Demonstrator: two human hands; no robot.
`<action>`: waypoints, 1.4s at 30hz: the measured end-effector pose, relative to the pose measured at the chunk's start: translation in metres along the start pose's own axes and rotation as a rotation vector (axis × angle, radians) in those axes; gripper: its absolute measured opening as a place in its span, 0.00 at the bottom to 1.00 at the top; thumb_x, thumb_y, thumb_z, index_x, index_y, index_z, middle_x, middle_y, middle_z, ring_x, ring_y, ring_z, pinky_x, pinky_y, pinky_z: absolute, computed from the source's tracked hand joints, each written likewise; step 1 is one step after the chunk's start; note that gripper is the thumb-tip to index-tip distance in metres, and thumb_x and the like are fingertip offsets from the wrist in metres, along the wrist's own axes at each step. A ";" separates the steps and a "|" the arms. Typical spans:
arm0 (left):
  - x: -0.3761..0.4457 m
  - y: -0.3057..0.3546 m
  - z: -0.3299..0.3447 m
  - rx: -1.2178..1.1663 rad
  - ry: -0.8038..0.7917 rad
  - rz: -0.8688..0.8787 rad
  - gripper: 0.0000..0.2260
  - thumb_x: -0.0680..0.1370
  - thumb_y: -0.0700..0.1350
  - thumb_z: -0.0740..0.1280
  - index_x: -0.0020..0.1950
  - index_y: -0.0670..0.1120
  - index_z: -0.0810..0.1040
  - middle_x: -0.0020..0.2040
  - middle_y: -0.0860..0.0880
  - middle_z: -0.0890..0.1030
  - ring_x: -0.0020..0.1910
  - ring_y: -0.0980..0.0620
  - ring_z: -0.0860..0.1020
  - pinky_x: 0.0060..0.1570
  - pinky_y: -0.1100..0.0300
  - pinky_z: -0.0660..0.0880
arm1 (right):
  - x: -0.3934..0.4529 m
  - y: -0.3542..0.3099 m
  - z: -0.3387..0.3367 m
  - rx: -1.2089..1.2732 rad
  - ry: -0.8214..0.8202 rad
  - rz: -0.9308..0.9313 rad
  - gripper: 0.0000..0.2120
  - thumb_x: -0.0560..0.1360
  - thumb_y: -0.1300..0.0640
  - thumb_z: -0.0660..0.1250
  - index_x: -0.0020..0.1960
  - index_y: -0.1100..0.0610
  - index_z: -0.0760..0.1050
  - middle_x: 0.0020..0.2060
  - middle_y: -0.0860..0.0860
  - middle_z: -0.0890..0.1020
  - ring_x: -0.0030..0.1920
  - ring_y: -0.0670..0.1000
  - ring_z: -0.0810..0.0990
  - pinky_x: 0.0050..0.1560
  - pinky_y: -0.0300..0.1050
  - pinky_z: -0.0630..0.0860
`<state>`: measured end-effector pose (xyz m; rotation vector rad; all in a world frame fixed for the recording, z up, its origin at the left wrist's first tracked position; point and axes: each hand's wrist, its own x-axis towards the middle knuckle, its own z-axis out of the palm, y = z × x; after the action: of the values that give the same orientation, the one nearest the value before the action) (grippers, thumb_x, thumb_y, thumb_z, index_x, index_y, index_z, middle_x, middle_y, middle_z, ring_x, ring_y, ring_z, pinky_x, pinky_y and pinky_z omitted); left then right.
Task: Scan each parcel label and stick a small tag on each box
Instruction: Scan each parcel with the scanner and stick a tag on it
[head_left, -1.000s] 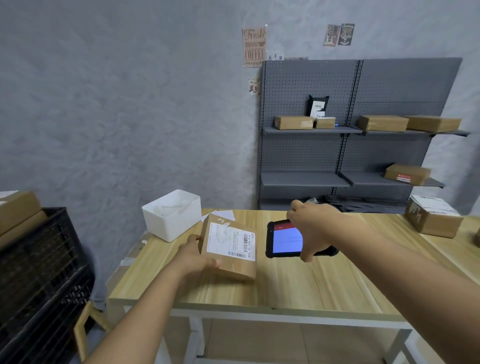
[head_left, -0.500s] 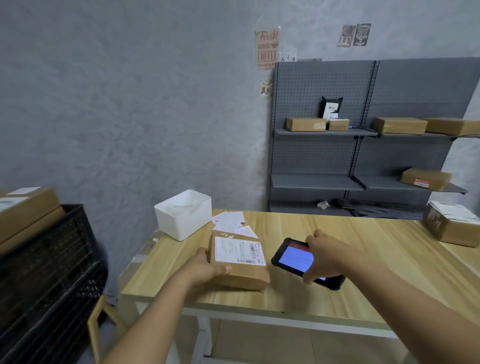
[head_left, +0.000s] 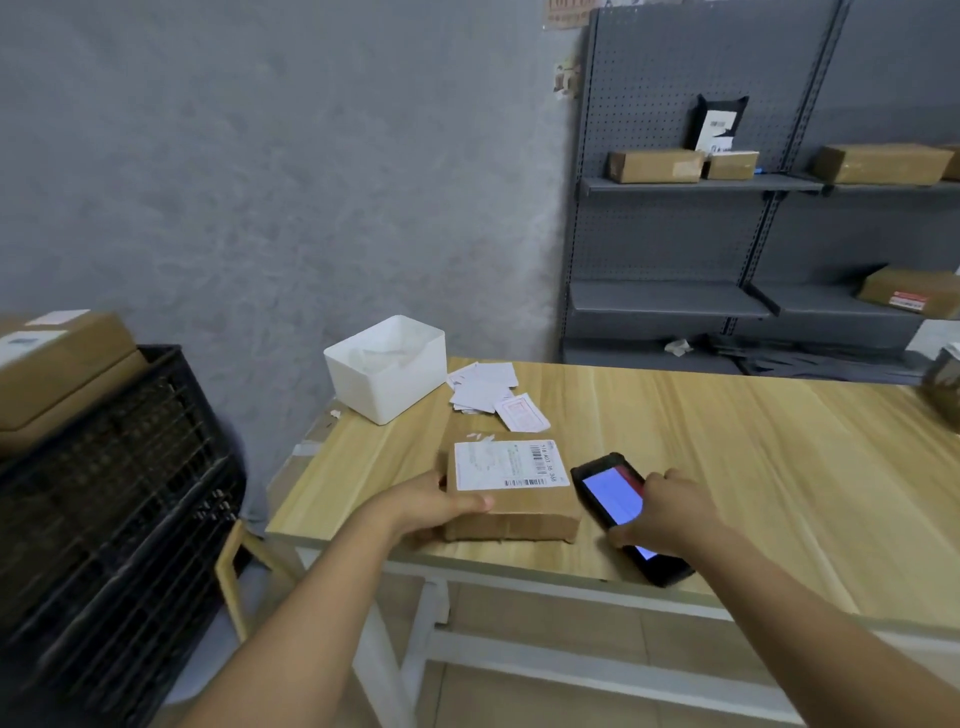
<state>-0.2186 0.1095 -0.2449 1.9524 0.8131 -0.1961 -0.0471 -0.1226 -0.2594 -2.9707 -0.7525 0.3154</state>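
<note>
Now the handheld scanner (head_left: 628, 514) is lowered to the table (head_left: 753, 467), right hand (head_left: 662, 512) gripping it beside the parcel (head_left: 511, 488); left hand (head_left: 434, 501) grips the parcel. Scan likely done, tag next.

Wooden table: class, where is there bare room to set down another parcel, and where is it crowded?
Bare: the wide stretch of the wooden table right of the handheld scanner. Crowded: the left end, with white bin, loose tags, labelled parcel and both hands.
</note>
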 end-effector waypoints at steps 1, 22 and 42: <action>0.002 0.000 -0.002 -0.006 -0.022 -0.009 0.30 0.68 0.60 0.74 0.67 0.53 0.72 0.58 0.57 0.79 0.56 0.56 0.77 0.53 0.61 0.75 | 0.003 -0.001 0.000 0.001 -0.003 -0.002 0.31 0.57 0.33 0.72 0.47 0.52 0.66 0.42 0.47 0.67 0.43 0.48 0.70 0.40 0.41 0.67; 0.039 -0.007 -0.024 -0.113 -0.160 -0.173 0.28 0.70 0.61 0.72 0.64 0.49 0.67 0.47 0.45 0.77 0.39 0.50 0.76 0.44 0.55 0.81 | 0.040 -0.007 -0.021 -0.029 -0.229 0.009 0.34 0.60 0.21 0.61 0.37 0.54 0.68 0.35 0.48 0.73 0.32 0.47 0.72 0.32 0.40 0.66; 0.113 0.042 -0.036 0.066 0.355 -0.011 0.08 0.76 0.54 0.64 0.48 0.51 0.76 0.46 0.57 0.80 0.41 0.60 0.76 0.35 0.65 0.68 | 0.184 -0.104 -0.010 0.453 -0.123 -0.196 0.25 0.67 0.47 0.76 0.60 0.54 0.73 0.57 0.54 0.74 0.60 0.56 0.73 0.58 0.50 0.74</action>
<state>-0.1137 0.1787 -0.2470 2.0757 1.0575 0.1233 0.0645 0.0566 -0.2721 -2.4520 -0.8452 0.5730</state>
